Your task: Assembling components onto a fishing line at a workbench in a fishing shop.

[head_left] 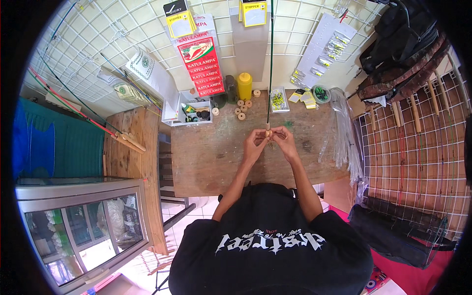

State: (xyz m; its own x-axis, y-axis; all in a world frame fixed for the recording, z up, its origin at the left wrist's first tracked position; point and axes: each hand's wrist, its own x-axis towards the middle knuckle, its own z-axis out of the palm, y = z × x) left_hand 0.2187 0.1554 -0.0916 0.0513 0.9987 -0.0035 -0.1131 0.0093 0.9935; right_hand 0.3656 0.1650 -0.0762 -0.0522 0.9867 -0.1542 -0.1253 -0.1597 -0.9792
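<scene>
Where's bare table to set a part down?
Two patches on the wooden table: left, between the white box and left forearm; right, between right forearm and clear plastic bags. Crowded: the back edge, with round wooden pieces, yellow bottle, white tray and yellow packets; also the middle, around the green rod.

Slim dark-green rod (270,73), straight, near-vertical in view, far end running out past top edge. Tan grip (267,126) at near end, pinched from both sides over the table (211,157). Butt partly hidden; finer detail too small to tell.
</scene>
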